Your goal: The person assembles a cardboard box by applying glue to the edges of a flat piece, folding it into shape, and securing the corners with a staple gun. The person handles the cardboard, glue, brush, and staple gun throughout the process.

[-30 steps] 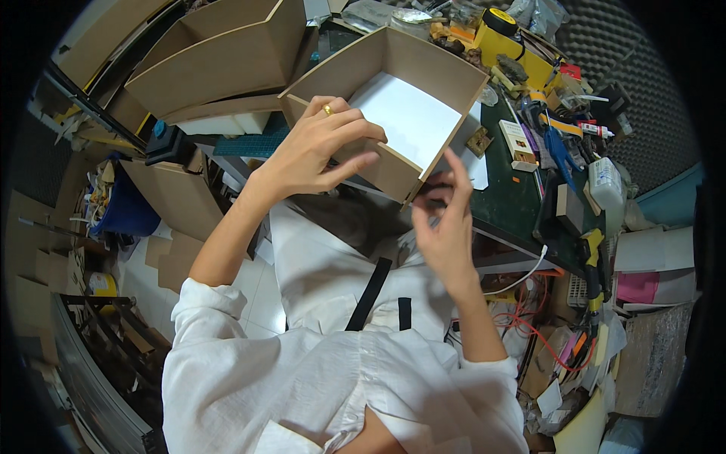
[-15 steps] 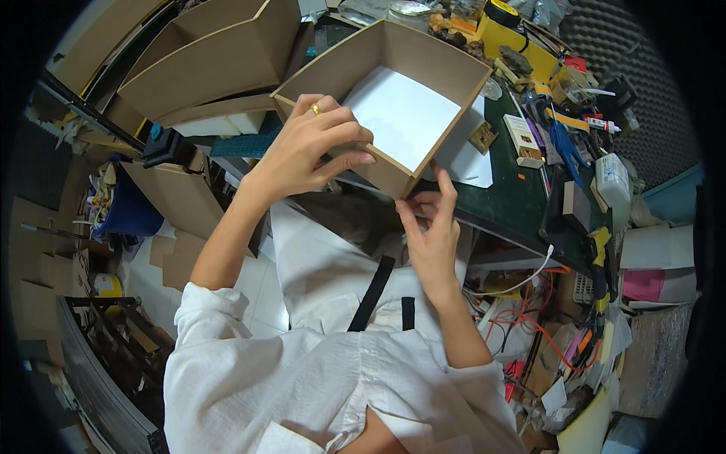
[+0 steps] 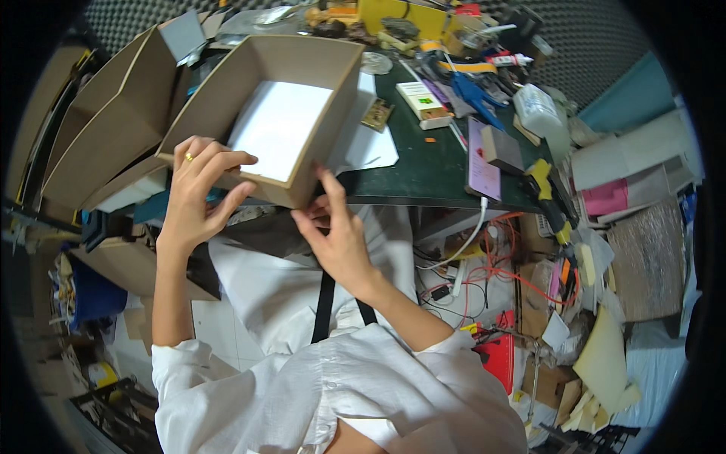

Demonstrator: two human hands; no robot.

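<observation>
Open brown cardboard box point(image 3: 276, 113) with white sheet lining floor, held at near edge of dark green table point(image 3: 423, 163). Left hand point(image 3: 193, 197) clamped on near-left corner, fingers point(image 3: 219, 160) hooked over rim, thumb below. Right hand point(image 3: 336, 234) under near-right corner, fingertips pressing wall, thumb tucked; no pinch. Best to keep box level, support both corners evenly, avoid crushing thin wall. Right of box: white paper sheet point(image 3: 370, 144), small white carton point(image 3: 423, 102), phone on cable point(image 3: 482, 163).
</observation>
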